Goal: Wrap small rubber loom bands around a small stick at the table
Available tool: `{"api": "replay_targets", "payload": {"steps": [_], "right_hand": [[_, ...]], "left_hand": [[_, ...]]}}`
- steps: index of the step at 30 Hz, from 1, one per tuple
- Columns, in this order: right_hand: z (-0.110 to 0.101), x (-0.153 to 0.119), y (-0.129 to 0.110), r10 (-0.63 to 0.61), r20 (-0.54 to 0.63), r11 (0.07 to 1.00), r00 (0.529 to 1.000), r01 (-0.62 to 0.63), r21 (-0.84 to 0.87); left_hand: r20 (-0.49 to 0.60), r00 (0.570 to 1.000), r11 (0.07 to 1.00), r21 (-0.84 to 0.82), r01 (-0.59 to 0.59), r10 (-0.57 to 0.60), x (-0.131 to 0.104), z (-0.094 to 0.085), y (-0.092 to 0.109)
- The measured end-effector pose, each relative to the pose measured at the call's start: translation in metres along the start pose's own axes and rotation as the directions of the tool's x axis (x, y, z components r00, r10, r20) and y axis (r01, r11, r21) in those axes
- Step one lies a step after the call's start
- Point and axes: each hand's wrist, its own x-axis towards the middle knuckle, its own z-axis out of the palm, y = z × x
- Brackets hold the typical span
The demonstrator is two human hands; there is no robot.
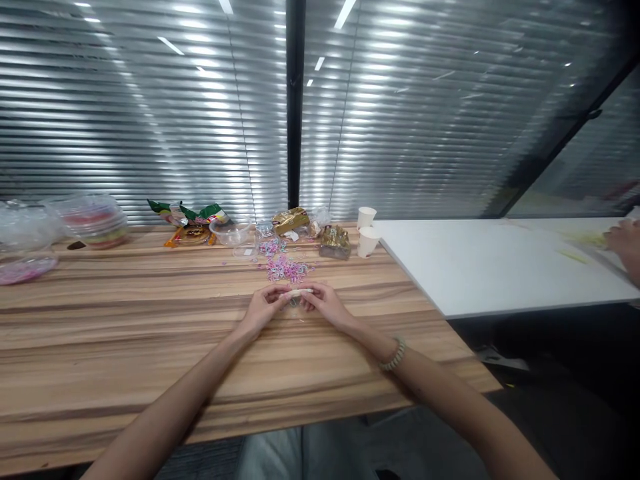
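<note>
Between my two hands is a small whitish, elongated piece (299, 292), too small to name for certain. My left hand (266, 307) pinches its left end, and my right hand (325, 304) has its fingers closed on the right end. Both hands are low over the wooden table (125, 347), close together. Just beyond the fingertips lies a loose pile of pink, purple and pale small beads (287, 269). A second heap of such beads (271, 248) sits a little farther back. Something thin and greyish under the piece is partly hidden.
Behind the beads stand a clear round tub (230, 233), gold wrappers (335, 241) and two paper cups (369, 241). Green snack bags (190, 213) and stacked plastic containers (95, 223) are to the left. A white table (430, 267) adjoins at right, where another person's hand (625, 243) shows.
</note>
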Motion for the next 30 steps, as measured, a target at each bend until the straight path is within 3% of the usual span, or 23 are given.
{"api": "replay_targets", "payload": {"steps": [10,22,30], "right_hand": [[0.001,-0.0013,-0.0016,0.024,0.032,0.999,0.999,-0.023,-0.024],[-0.0008,-0.0015,0.006,0.006,0.074,1.0,0.997,-0.005,-0.021],[-0.001,-0.0015,0.007,-0.008,0.084,0.999,0.996,0.012,-0.039]], "left_hand": [[-0.024,1.0,0.999,0.03,0.011,-0.01,0.0023,-0.0027,-0.0033],[-0.109,0.994,0.997,-0.072,0.005,-0.013,-0.0021,0.0017,0.0047],[-0.087,0.996,0.993,-0.118,0.019,-0.029,-0.0009,0.0015,0.0028]]}}
